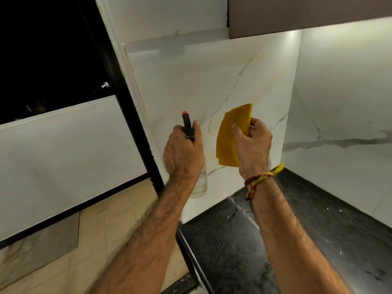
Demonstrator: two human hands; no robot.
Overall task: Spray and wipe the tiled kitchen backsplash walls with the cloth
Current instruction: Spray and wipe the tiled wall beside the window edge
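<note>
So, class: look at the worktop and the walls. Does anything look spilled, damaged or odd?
Yes. Water droplets and a wet streak lie on the black countertop near the corner, below the right hand holding the yellow cloth. They look like spray run-off. Nothing looks damaged.

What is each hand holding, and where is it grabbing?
The left hand grips the spray bottle round its neck, below the black nozzle. The right hand pinches the folded yellow cloth at its right edge.

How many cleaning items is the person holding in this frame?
2. The spray bottle is gripped in the left hand, nozzle aimed at the backsplash wall. The yellow cloth is pinched in the right hand, beside it. No others are visible.
</note>
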